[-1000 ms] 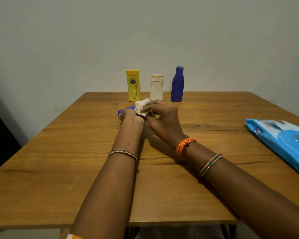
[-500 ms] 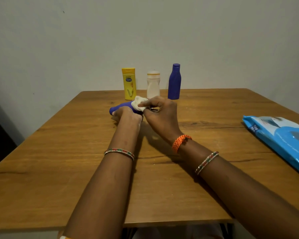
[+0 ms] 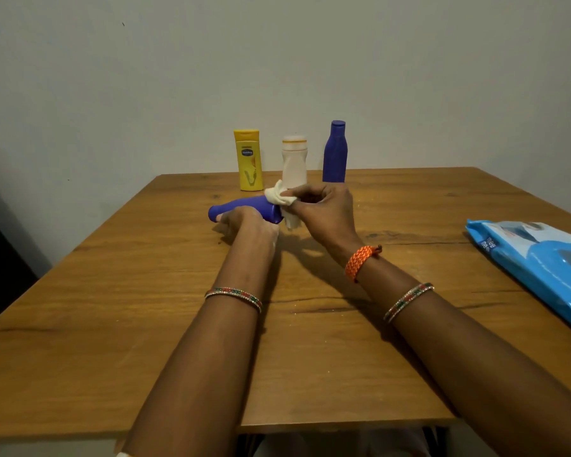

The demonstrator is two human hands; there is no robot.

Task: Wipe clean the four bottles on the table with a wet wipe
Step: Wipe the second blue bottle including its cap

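Hands (image 3: 244,222) (image 3: 323,212) wipe (image 3: 279,199) bottle (image 3: 244,207) mid-table (image 3: 112,308), edges well apart.

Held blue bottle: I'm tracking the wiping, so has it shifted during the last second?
Yes, slightly. The held blue bottle now has its cap end farther left of the standing yellow bottle.

tall yellow plastic lotion bottle (image 3: 249,159): dark blue oval logo, wording too small to read | blue plastic wet-wipe pack (image 3: 538,262): white lettering, illegible

Your left hand (image 3: 244,222) grips the lying blue bottle (image 3: 244,207); your right hand (image 3: 323,212) presses a wipe (image 3: 279,199) against its base.
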